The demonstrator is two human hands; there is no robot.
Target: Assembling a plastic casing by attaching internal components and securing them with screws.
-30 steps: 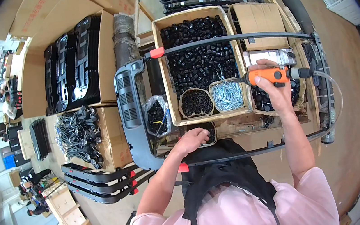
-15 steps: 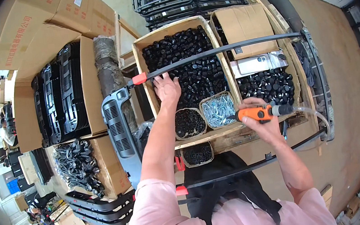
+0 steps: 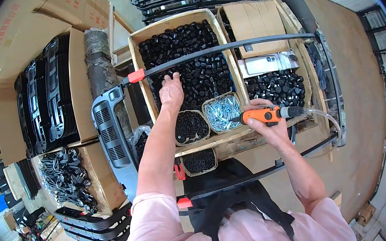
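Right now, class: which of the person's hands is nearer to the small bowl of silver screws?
The right hand, gripping the orange power tool, sits just beside the bowl of silver screws. The left hand is farther off, up in the box of black caps.

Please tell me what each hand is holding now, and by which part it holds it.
The right hand holds the orange power screwdriver around its body. The left hand rests on the black caps in the box; whether its fingers grip one cannot be told.

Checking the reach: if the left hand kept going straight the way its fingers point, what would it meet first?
The left hand points up into the box of black caps. It would likely meet the caps first; the black bar crosses just ahead, though depth is unclear.
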